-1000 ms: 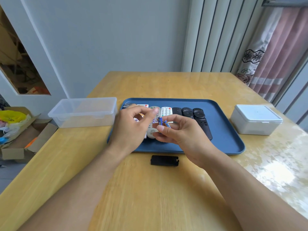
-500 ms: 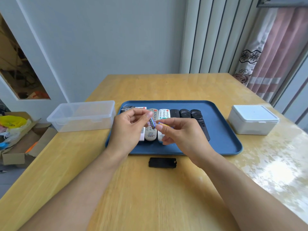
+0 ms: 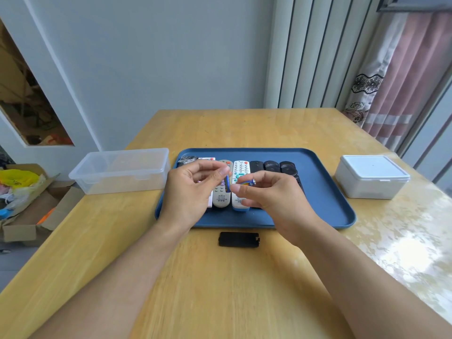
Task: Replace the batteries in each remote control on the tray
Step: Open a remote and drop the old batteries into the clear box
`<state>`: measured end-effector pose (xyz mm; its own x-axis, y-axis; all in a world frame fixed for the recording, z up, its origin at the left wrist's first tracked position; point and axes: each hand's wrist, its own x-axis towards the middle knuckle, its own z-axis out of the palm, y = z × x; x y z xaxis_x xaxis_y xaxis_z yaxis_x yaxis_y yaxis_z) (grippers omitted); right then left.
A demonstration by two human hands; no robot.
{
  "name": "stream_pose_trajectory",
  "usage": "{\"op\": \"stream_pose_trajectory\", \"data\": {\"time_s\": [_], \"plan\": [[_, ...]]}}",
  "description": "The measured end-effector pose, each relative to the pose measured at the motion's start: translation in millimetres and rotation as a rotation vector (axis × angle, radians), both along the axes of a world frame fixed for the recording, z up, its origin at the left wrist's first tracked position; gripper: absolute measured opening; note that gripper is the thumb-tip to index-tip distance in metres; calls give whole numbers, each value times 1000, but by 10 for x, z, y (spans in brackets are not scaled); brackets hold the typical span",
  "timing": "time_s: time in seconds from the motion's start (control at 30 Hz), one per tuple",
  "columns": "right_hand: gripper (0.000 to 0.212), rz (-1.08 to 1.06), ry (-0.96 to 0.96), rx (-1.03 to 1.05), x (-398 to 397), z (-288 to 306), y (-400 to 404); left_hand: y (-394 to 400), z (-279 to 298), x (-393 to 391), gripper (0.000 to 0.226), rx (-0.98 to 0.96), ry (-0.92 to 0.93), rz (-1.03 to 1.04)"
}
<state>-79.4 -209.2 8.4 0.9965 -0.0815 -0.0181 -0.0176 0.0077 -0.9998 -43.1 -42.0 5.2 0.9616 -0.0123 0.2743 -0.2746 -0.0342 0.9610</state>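
Note:
A blue tray [image 3: 325,192] on the wooden table holds a row of several remotes: a grey one [image 3: 221,199], a white one [image 3: 241,167] and black ones [image 3: 271,166] to the right. My left hand [image 3: 188,192] hovers over the tray's left part and pinches a blue battery [image 3: 228,183] upright between thumb and fingers. My right hand [image 3: 271,194] pinches a second blue battery [image 3: 247,182] lying level, close to the first. A black battery cover [image 3: 238,239] lies on the table in front of the tray.
A clear plastic box [image 3: 119,170] without a lid stands left of the tray. A white lidded box [image 3: 370,176] stands to the right. Off the table's left edge, a cardboard box [image 3: 22,216] with bags sits on the floor.
The two batteries, held together by my right hand a second ago, are now split, one in each hand. Both hands have drawn slightly apart above the remotes.

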Motion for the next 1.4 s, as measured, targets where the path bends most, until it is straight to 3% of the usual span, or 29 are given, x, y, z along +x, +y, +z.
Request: {"op": "stream_pose_trajectory", "data": {"time_s": [0.13, 0.4, 0.57, 0.73, 0.87, 0.93, 1.0, 1.13, 1.2, 1.27, 1.4], "plan": [[21, 33, -8, 101, -13, 19, 14, -7, 21, -21, 5, -20, -22, -4], [23, 158, -10, 48, -18, -37, 70, -28, 32, -48, 4, -36, -78, -14], [26, 181, -6, 102, 13, -46, -15, -69, -14, -23, 7, 94, -166, 3], [21, 225, 95, 270, -29, -51, 33, 122, 22, 47, 38, 201, -271, 174], [23, 251, 279, 443, -1, 56, 116, 767, 213, 230, 67, 568, -309, 240], [18, 264, 306, 411, 13, 125, 194, 1160, 193, 295, 77, 626, -246, 339], [12, 309, 290, 272, 64, 206, 357, 1515, 124, 351, 79, 469, -156, 528], [18, 329, 190, -39, 303, 395, 917, 1853, 27, 575, 57, -220, 165, 779], [31, 328, 114, -133, 443, 486, 1226, 1884, -62, 679, 53, -366, 254, 779], [40, 314, -8, -312, 607, 532, 1487, 1842, -118, 694, 45, -396, 218, 754], [41, 241, -291, -1309, 914, 478, 1722, 1789, -179, 744, 43, -358, 142, 677]]}}
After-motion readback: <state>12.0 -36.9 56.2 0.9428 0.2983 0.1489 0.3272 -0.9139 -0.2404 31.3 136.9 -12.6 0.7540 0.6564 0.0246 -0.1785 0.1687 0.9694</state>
